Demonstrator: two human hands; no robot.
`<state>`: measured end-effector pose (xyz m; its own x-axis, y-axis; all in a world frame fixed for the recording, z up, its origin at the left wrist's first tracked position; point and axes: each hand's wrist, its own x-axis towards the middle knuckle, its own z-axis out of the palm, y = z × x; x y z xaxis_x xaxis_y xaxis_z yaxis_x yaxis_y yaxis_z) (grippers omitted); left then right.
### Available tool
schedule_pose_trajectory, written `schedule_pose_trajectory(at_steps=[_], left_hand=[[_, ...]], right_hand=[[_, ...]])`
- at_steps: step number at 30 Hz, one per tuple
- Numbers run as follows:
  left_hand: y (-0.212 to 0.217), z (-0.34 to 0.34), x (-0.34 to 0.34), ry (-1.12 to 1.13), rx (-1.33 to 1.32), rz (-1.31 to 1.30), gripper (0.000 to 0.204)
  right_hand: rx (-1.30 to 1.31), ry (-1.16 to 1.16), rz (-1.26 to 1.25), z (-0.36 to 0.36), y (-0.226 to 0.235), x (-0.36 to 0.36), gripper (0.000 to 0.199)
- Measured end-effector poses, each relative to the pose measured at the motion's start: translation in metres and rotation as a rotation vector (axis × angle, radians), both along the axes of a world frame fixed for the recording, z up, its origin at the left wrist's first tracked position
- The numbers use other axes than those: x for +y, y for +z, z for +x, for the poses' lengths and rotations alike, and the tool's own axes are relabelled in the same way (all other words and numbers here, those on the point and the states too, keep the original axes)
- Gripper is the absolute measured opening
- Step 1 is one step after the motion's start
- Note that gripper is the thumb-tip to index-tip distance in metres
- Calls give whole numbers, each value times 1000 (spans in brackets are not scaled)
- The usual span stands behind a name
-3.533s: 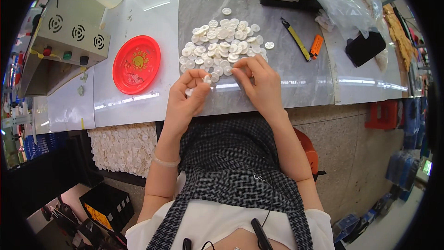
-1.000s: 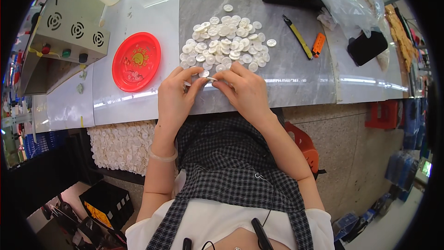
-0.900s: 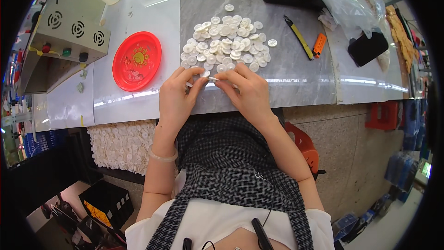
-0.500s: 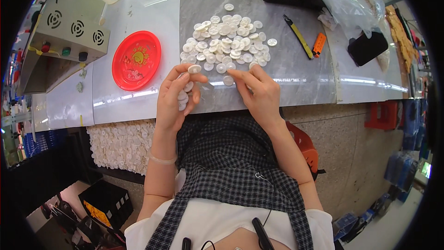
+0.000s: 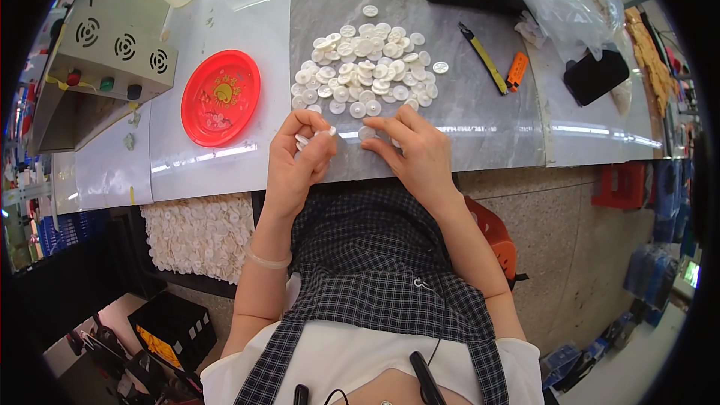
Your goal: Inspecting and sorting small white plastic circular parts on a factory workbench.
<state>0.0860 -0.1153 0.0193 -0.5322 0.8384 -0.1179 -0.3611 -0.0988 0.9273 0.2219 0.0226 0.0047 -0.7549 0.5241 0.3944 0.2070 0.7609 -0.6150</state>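
Note:
A pile of several small white discs (image 5: 365, 71) lies on the grey table (image 5: 480, 127) just beyond my hands. My left hand (image 5: 298, 159) is curled at the table's near edge, with a few white discs pinched between thumb and fingers. My right hand (image 5: 415, 151) rests beside it, fingertips on a single white disc (image 5: 366, 133) lying flat on the table. The two hands are a little apart.
A round red plate (image 5: 220, 96) sits on a white surface at the left, next to a grey box with knobs (image 5: 112, 67). A yellow-black tool (image 5: 484, 58), an orange cutter (image 5: 517, 70) and a black object (image 5: 596, 75) lie at the right. A crate of white pieces (image 5: 199, 235) stands below the table.
My hands, which met over one disc a second ago, have drawn apart. The left hand has pulled back with discs in it; the right hand has reached to a disc on the table.

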Motion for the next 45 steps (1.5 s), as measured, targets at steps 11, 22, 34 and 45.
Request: schedule_pose_trajectory(at_steps=[11,22,34,45], left_hand=[[-2,7,-5,-59,-43,-19,23],[-6,17,-10,-57,147,-41,29],[-4,17,-14,-28,213,-79,46],[-1,-2,-6,36,-357,198,16]], right_hand=[[22,17,157,1,-5,-2,31],[78,9,74,3,-6,-1,31],[106,-6,50,3,-7,-2,31],[214,163,-404,9,7,-2,21]])
